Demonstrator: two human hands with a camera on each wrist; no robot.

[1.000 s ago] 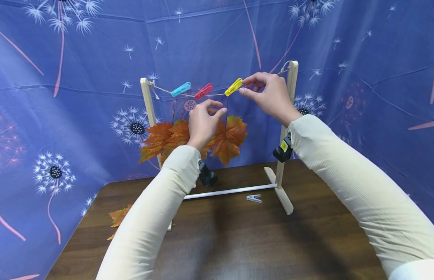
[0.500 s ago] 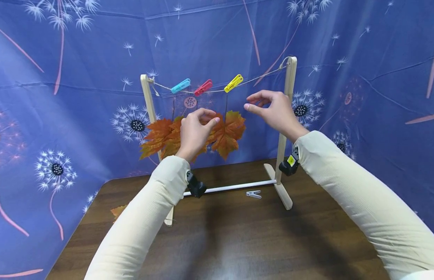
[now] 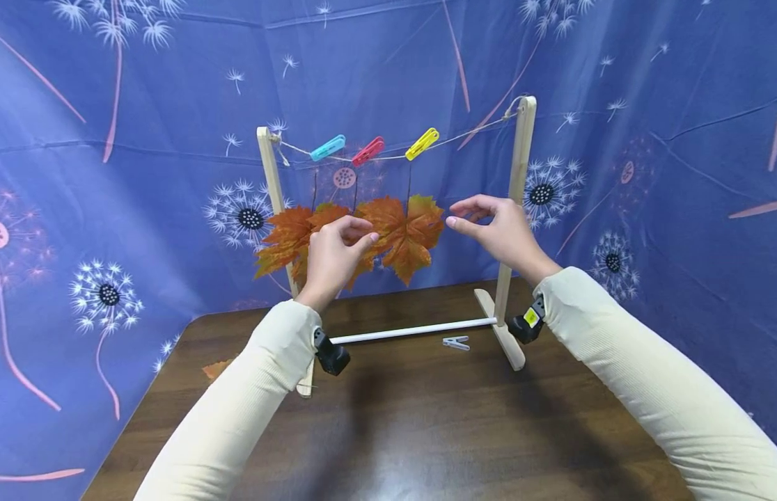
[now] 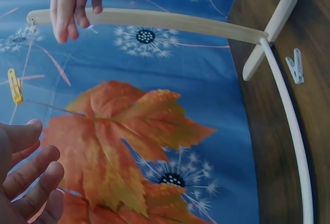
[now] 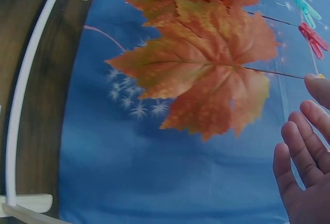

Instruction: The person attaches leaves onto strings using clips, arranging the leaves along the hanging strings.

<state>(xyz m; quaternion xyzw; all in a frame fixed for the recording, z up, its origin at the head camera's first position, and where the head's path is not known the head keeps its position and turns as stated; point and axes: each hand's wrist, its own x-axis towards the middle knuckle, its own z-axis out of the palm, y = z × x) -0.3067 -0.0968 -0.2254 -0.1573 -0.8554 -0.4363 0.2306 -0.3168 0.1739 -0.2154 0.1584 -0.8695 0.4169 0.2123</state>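
A pale wooden stand [image 3: 522,153], its two posts joined low down by a slim white rod [image 3: 413,330] and at the top by a thin beige string [image 3: 466,133], rises from a brown wood-grain table [image 3: 401,424]. Behind it hangs a blue cloth printed with dandelions [image 3: 376,69].

Left of the stand, an orange-brown leaf [image 3: 216,369] lies on the table, partly hidden by a cream sleeve [image 3: 238,403]. By the stand's left post, a jagged orange maple leaf [image 3: 285,233] hangs on a thin dark stem under a turquoise plastic clothespin [image 3: 328,147] clipped to the string. The left hand [image 3: 338,257] is in front of the stand's left half, fingers loosely bent, thumb apart from the index finger; it covers part of a second orange leaf [image 3: 326,214], which hangs below a red plastic clothespin [image 3: 367,151]. Nearer the stand's middle, a broad orange leaf with yellowish edges [image 3: 406,236] hangs below a yellow plastic clothespin [image 3: 422,144].

In front of the stand's rod, near its right foot, a whitish clothespin [image 3: 456,342] lies on the table. The right hand [image 3: 504,229] is before the stand's right post, fingers relaxed and spread, thumb apart from them.
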